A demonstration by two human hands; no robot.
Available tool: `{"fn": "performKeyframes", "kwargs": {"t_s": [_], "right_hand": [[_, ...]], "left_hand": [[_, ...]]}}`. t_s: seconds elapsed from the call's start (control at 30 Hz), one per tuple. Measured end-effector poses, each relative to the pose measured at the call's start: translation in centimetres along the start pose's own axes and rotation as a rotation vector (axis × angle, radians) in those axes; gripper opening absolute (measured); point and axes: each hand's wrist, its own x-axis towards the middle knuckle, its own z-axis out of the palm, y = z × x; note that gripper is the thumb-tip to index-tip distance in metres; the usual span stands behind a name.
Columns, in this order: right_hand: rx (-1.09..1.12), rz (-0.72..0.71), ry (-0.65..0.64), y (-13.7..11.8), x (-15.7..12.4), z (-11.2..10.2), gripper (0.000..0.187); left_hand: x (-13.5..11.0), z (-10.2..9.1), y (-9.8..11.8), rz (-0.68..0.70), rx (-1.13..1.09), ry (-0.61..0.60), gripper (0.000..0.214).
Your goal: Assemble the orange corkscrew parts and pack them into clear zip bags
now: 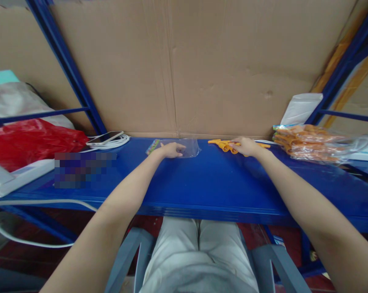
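Observation:
My left hand [172, 150] rests on a clear plastic bag [190, 148] lying flat on the blue shelf top. Its thumb and fingers are apart. A colourful printed strip [153, 146] shows at the bag's left end, partly behind my wrist. Over to the right, my right hand [245, 146] has its fingers closed on yellow-orange plastic pieces [225, 147] with round, cup-like ends. Part of these pieces lies hidden under the hand, and their exact kind is unclear.
Clear bags of similar orange pieces [306, 140] are piled at the right. On the left lie a red plastic bag [40, 140], a phone [105, 138] and a coiled white cable [118, 142]. Cardboard [202, 73] stands behind, between blue metal posts [68, 61].

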Motion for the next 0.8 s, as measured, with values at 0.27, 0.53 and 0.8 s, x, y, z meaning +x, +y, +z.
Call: {"fn": "performKeyframes", "kwargs": {"t_s": [0.27,0.53,0.8], "right_hand": [[-0.197,-0.034,0.12,-2.7,-0.9,1.4,0.051],[-0.254,0.024,0.17,-3.8,-0.8,2.2,0.059],[-0.259,0.078,0.188,-4.9,-0.7,2.7,0.052]], "left_hand": [[0.3,-0.1,0.2,0.068,-0.058,-0.08,0.06],[-0.1,0.0,2.0,0.035,0.033,-0.039,0.05],[0.2,1.7,4.3,0.238,0.028,0.017,0.043]]}}
